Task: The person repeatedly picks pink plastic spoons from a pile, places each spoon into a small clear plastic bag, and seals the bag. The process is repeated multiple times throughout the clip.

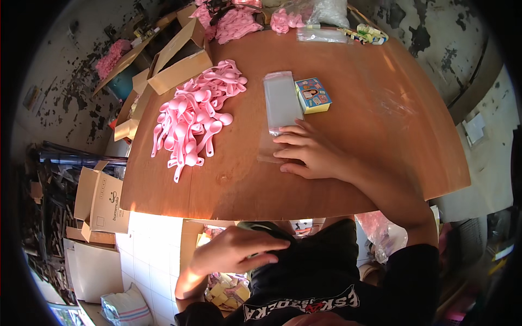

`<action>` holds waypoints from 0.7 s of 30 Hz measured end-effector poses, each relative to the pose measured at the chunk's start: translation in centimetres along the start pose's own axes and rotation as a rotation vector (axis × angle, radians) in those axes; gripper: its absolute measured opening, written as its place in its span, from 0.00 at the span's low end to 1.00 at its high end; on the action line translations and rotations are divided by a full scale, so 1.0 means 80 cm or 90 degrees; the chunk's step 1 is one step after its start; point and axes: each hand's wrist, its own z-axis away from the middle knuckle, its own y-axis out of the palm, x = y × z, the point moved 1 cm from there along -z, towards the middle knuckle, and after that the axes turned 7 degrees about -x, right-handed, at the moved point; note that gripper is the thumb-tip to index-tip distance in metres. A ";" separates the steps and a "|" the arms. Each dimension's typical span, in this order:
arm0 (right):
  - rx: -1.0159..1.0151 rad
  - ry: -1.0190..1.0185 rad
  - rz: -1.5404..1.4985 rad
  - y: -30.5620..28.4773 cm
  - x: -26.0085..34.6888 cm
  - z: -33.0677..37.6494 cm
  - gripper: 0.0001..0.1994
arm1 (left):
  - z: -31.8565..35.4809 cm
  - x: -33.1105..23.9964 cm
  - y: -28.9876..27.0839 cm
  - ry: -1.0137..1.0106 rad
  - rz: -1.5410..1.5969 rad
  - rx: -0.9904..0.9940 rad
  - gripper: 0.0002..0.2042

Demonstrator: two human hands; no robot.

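My right hand (307,152) lies on the wooden table with its fingers apart. Its fingertips rest at the near end of a stack of clear plastic sleeves (281,103), and a faint transparent sleeve edge shows beside them. Just beyond that hand sits a small blue-and-yellow stack of printed cards (314,96), touching or nearly touching the sleeves. My left hand (239,250) hovers over my lap below the table edge, thumb and fingers apart, with nothing visible between them. A heap of pink plastic spoons (193,114) covers the table's left part.
An open cardboard box (179,60) stands at the table's far left edge. Pink bundles (236,26) and a bag of clear plastic (329,13) lie along the far side. Another carton (100,198) is on the left, above a white sack (126,307) on the floor.
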 end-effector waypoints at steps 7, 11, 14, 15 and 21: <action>-0.038 0.034 -0.138 0.002 0.004 -0.007 0.05 | -0.129 0.083 -0.073 0.051 -0.214 -0.134 0.14; -0.136 0.174 -0.271 -0.013 0.011 -0.017 0.04 | -0.154 0.132 -0.082 0.058 -0.026 -0.063 0.25; -0.196 0.224 -0.256 -0.024 -0.001 -0.013 0.06 | -0.155 0.164 -0.057 0.069 0.088 -0.149 0.25; -0.226 0.252 -0.273 -0.027 -0.006 -0.010 0.06 | -0.156 0.168 -0.058 0.071 0.100 -0.154 0.25; -0.226 0.312 0.052 -0.044 -0.071 -0.008 0.12 | -0.147 0.165 -0.069 -0.074 0.274 -0.310 0.11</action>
